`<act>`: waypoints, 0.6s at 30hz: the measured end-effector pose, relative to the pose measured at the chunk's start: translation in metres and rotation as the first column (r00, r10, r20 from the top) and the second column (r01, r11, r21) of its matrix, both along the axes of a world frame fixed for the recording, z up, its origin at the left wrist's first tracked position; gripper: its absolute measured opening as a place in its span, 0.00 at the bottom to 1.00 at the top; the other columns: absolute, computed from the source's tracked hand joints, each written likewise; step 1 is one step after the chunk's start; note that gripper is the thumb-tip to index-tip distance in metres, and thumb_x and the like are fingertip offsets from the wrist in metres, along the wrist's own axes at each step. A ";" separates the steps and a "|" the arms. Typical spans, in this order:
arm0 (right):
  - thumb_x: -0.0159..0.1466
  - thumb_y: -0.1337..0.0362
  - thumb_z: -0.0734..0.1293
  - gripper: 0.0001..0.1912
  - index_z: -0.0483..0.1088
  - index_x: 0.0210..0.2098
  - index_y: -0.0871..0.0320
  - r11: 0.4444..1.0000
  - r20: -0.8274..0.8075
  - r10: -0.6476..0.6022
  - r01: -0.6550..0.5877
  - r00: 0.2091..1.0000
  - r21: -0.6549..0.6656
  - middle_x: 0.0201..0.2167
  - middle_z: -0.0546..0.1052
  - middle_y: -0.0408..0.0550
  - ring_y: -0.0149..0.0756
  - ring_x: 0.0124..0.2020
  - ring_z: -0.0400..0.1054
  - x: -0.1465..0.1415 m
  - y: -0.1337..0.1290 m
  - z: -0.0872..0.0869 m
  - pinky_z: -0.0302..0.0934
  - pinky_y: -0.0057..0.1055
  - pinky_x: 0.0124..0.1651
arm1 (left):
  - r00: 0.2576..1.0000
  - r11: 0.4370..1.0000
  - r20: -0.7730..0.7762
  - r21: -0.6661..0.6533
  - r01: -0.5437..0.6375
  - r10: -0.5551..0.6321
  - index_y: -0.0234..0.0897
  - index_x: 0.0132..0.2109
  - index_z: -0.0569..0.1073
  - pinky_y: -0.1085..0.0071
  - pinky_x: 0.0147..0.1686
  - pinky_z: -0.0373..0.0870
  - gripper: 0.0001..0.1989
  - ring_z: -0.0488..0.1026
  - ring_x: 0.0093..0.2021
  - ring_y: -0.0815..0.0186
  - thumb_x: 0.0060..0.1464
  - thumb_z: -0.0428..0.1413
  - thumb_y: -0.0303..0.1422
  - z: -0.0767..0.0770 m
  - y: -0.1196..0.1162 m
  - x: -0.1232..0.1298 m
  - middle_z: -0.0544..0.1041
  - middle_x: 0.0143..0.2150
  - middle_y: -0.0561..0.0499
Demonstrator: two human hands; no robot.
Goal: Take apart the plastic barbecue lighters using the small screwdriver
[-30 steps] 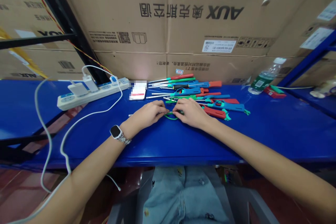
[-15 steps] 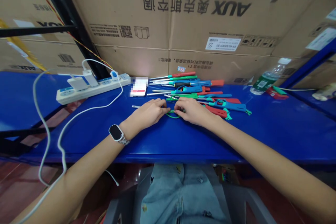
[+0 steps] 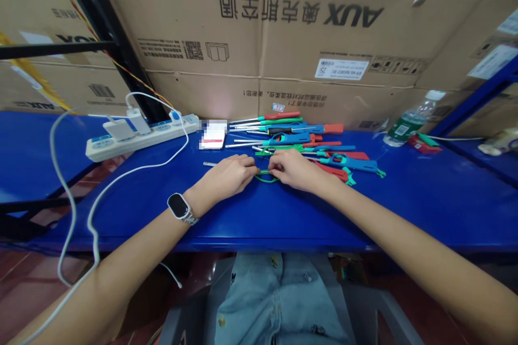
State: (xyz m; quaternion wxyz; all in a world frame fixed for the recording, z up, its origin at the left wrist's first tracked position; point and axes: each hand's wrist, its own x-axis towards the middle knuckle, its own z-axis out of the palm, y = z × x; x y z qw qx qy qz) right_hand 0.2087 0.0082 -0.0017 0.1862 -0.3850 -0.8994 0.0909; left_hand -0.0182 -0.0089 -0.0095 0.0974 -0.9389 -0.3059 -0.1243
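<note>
Both hands meet low over the blue table point(image 3: 283, 221), just in front of a pile of long-necked lighters point(image 3: 295, 139) in red, green and blue. My left hand point(image 3: 237, 173) has its fingers pinched on the left end of a small green piece point(image 3: 265, 178) with a thin curved edge. On that piece's right end, my right hand point(image 3: 289, 168) is closed too. The fingers hide much of it. A metal rod tip point(image 3: 209, 164) shows beyond my left hand. Among the lighters lies a screwdriver with a dark handle point(image 3: 279, 130).
A white phone point(image 3: 213, 135) and a power strip point(image 3: 145, 138) with chargers lie at the back left; a white cable point(image 3: 92, 221) crosses my left forearm. At the right stand a bottle point(image 3: 408, 124) and a red box point(image 3: 423, 144). Cardboard boxes point(image 3: 283, 38) rise behind.
The hands hold nearly the same place and the same green piece. Slightly more of it shows between the fingertips. The view has shifted a little.
</note>
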 end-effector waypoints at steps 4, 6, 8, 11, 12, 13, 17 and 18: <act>0.62 0.75 0.69 0.06 0.75 0.30 0.60 0.993 -0.052 -0.059 0.054 0.997 -0.107 0.30 0.76 0.47 0.32 0.30 0.68 -0.001 0.000 0.002 0.59 0.30 0.35 | 0.999 0.999 0.042 -0.040 0.029 -0.027 0.34 0.46 0.81 0.60 0.44 0.72 0.14 0.74 0.42 0.60 0.65 0.49 0.27 -0.001 -0.002 -0.004 0.78 0.47 0.43; 0.62 0.76 0.69 0.06 0.75 0.31 0.61 0.979 -0.083 -0.091 0.074 0.992 -0.192 0.30 0.77 0.47 0.32 0.30 0.69 -0.002 0.000 0.005 0.60 0.29 0.36 | 0.998 0.998 0.054 -0.050 0.030 -0.027 0.34 0.48 0.81 0.59 0.44 0.72 0.15 0.74 0.42 0.59 0.65 0.50 0.29 -0.002 -0.002 -0.005 0.78 0.48 0.42; 0.62 0.76 0.69 0.06 0.75 0.30 0.61 0.969 -0.098 -0.114 0.088 0.989 -0.232 0.29 0.77 0.47 0.32 0.30 0.70 -0.003 0.001 0.008 0.61 0.30 0.36 | 0.997 0.998 0.074 -0.047 0.037 -0.034 0.34 0.48 0.81 0.59 0.44 0.73 0.15 0.74 0.43 0.59 0.67 0.49 0.31 -0.003 -0.002 -0.006 0.77 0.47 0.42; 0.62 0.76 0.69 0.07 0.74 0.29 0.60 0.966 -0.095 -0.132 0.106 0.987 -0.236 0.29 0.76 0.46 0.32 0.30 0.69 -0.002 0.000 0.009 0.61 0.30 0.35 | 0.994 0.999 0.102 -0.033 0.039 -0.035 0.34 0.46 0.81 0.62 0.41 0.73 0.19 0.73 0.41 0.61 0.71 0.46 0.33 -0.004 0.000 -0.005 0.77 0.45 0.42; 0.62 0.76 0.68 0.07 0.74 0.29 0.60 0.969 -0.092 -0.126 0.103 0.988 -0.224 0.29 0.76 0.46 0.32 0.30 0.69 -0.001 -0.001 0.008 0.60 0.30 0.35 | 0.994 0.999 0.106 -0.031 0.037 -0.034 0.33 0.45 0.81 0.63 0.40 0.73 0.20 0.73 0.40 0.61 0.72 0.44 0.33 -0.005 0.001 -0.005 0.77 0.45 0.42; 0.62 0.76 0.68 0.08 0.74 0.29 0.60 0.975 -0.085 -0.116 0.097 0.990 -0.202 0.30 0.75 0.46 0.32 0.30 0.68 0.000 -0.003 0.007 0.60 0.31 0.36 | 0.994 0.999 0.107 -0.032 0.036 -0.032 0.33 0.45 0.81 0.64 0.39 0.73 0.21 0.73 0.39 0.62 0.72 0.43 0.34 -0.005 0.001 -0.005 0.78 0.44 0.41; 0.64 0.75 0.66 0.07 0.74 0.34 0.61 0.997 -0.043 -0.070 0.069 0.997 -0.029 0.36 0.74 0.51 0.36 0.36 0.68 0.002 -0.015 -0.001 0.63 0.34 0.41 | 0.996 0.999 0.085 -0.037 0.013 -0.010 0.31 0.44 0.81 0.65 0.39 0.73 0.21 0.74 0.39 0.62 0.72 0.43 0.33 -0.004 0.000 -0.003 0.78 0.45 0.41; 0.66 0.74 0.64 0.07 0.75 0.35 0.61 0.998 -0.028 -0.052 0.053 0.998 0.032 0.38 0.73 0.53 0.39 0.39 0.68 0.003 -0.020 -0.003 0.64 0.36 0.44 | 0.997 0.999 0.078 -0.035 0.006 -0.004 0.31 0.44 0.81 0.65 0.39 0.74 0.21 0.74 0.40 0.62 0.72 0.43 0.32 -0.004 0.000 -0.003 0.78 0.45 0.41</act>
